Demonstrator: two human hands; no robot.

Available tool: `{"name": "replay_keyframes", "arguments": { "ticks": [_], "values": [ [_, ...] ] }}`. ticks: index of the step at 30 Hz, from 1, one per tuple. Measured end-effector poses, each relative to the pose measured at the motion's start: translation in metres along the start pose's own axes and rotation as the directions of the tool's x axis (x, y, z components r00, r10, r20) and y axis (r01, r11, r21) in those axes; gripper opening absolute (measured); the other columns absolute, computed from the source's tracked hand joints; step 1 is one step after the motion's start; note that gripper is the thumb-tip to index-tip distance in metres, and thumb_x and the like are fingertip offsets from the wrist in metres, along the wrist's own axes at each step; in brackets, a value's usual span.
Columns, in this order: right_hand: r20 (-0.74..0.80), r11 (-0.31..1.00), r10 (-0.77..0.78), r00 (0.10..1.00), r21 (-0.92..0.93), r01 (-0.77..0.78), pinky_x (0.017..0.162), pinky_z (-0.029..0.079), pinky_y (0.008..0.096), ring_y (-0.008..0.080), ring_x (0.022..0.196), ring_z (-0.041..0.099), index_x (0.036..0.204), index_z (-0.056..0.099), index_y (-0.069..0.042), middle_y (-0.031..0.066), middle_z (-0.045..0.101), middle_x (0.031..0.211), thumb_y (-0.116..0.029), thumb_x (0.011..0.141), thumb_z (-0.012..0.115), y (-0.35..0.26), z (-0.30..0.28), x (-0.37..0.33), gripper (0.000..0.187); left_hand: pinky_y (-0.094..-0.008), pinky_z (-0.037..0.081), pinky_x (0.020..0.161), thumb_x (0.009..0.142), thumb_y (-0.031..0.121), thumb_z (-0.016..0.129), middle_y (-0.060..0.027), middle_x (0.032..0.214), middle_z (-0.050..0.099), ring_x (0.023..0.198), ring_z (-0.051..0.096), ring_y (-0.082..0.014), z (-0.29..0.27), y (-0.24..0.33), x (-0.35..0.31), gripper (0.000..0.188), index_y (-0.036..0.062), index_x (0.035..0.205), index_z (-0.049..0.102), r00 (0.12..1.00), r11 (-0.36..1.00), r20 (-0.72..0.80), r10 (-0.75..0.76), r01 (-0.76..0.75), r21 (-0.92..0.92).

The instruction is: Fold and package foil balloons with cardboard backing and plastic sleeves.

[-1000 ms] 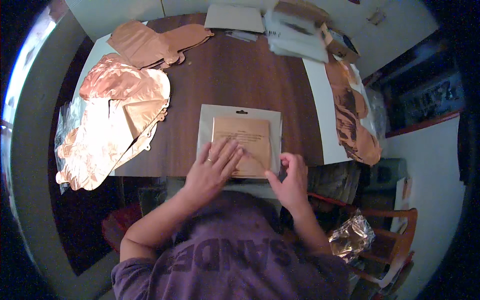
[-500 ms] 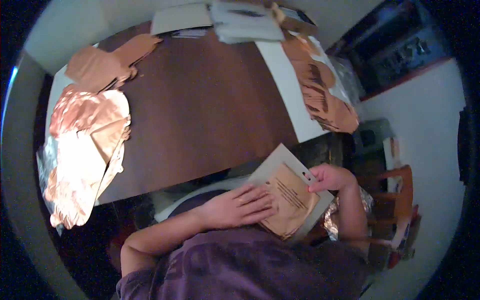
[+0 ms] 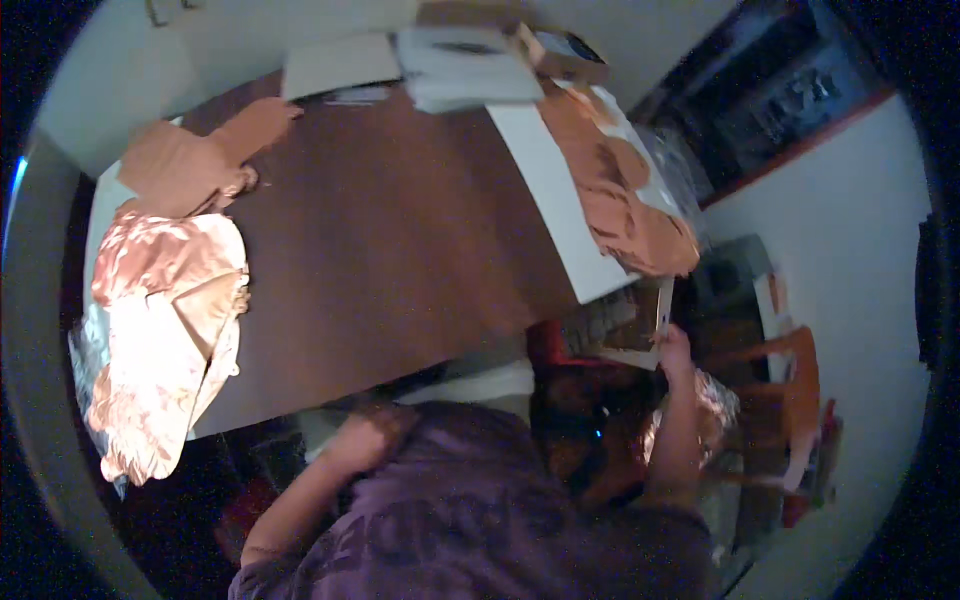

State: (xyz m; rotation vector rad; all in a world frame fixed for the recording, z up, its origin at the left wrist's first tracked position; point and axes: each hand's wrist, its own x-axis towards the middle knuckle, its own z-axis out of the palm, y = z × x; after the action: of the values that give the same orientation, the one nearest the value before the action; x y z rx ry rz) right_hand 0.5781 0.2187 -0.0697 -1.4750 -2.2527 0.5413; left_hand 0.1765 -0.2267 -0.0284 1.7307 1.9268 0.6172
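Observation:
My right hand grips the edge of a flat packet, pale card with brown contents. It is held out to the right, just past the table's near right corner, and seems tilted steeply, with much of its face turned from view. My left hand is beside my shirt at the table's near edge, away from the packet. Motion smears its fingers, and nothing can be made out in it.
Shiny copper-coloured sheets and brown paper cutouts lie on the dark table at left. More brown cutouts lie at right. White stacks and a box stand at the back. A wooden chair is at right.
My right hand has carried the packet from in front of me outward to the right, turning it. The left hand has let go of it and drawn back left. The view has shifted slightly.

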Motion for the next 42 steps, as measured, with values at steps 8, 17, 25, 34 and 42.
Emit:
{"name": "replay_keyframes", "arguments": {
  "ticks": [8, 17, 25, 34, 42],
  "values": [
    [0.262, 0.482, -0.362, 0.895, -0.769, 0.42, 0.083, 0.046, 0.0467, 0.0355, 0.097, 0.057, 0.122, 0.05, -0.001, 0.0208, 0.058, 0.109, -0.021, 0.083, 0.049, 0.234, 0.077, 0.155, 0.043, -0.0407, 0.05, 0.078, 0.08, 0.015, 0.055, -0.0126, 0.103, 0.062, 0.087, 0.061, -0.0321, -0.003, -0.017, -0.012, 0.029, 0.0063, 0.108, 0.06, 0.989, 0.995, -0.122, 0.088, -0.094, -0.043],
    [-0.479, 0.944, 0.023, 0.877, -0.279, -0.178, 0.062, 0.049, 0.039, 0.0295, 0.066, 0.063, 0.089, 0.064, -0.003, 0.0144, 0.065, 0.076, -0.018, 0.082, 0.055, -0.015, 0.058, 0.058, 0.019, -0.0393, 0.051, 0.07, 0.076, 0.006, 0.06, -0.0121, 0.091, 0.062, 0.081, 0.061, -0.0304, -0.087, 0.029, -0.033, 0.031, 0.0076, 0.108, 0.061, 0.949, 0.975, -0.312, 0.053, -0.117, -0.19],
    [0.573, 0.975, -0.196, 0.796, 0.201, 0.095, 0.065, 0.05, 0.0347, 0.0244, 0.069, 0.063, 0.088, 0.065, -0.002, 0.0127, 0.066, 0.079, -0.015, 0.082, 0.062, -0.251, -0.038, -0.021, 0.015, -0.0318, 0.045, 0.057, 0.077, 0.002, 0.063, -0.0096, 0.074, 0.06, 0.065, 0.058, -0.0227, -0.144, 0.002, -0.037, 0.017, 0.0043, 0.093, 0.066, 0.734, 0.929, -0.575, -0.361, 0.233, -0.286],
    [0.971, 0.669, -0.234, -0.042, 0.192, 0.718, 0.081, 0.047, 0.0384, 0.0331, 0.093, 0.06, 0.1, 0.062, -0.002, 0.0181, 0.063, 0.098, -0.029, 0.091, 0.048, -0.33, 0.124, -0.082, 0.032, -0.0348, 0.05, 0.076, 0.088, 0.028, 0.058, -0.0134, 0.095, 0.065, 0.089, 0.063, -0.0245, -0.093, 0.006, -0.036, 0.03, 0.0038, 0.105, 0.063, 0.906, 0.798, 0.285, -0.311, 0.412, -0.439],
    [0.704, 0.588, -0.687, -0.179, 0.684, 0.432, 0.07, 0.05, 0.0292, 0.0144, 0.077, 0.062, 0.085, 0.067, -0.003, 0.0065, 0.066, 0.083, -0.021, 0.086, 0.061, -0.468, 0.055, 0.035, 0.019, -0.0344, 0.05, 0.078, 0.09, 0.029, 0.057, -0.0137, 0.099, 0.065, 0.088, 0.064, -0.0243, -0.112, 0.012, -0.058, 0.031, 0.0032, 0.107, 0.062, 0.966, 0.821, 0.115, -0.23, 0.257, -0.51]
  ]
}}
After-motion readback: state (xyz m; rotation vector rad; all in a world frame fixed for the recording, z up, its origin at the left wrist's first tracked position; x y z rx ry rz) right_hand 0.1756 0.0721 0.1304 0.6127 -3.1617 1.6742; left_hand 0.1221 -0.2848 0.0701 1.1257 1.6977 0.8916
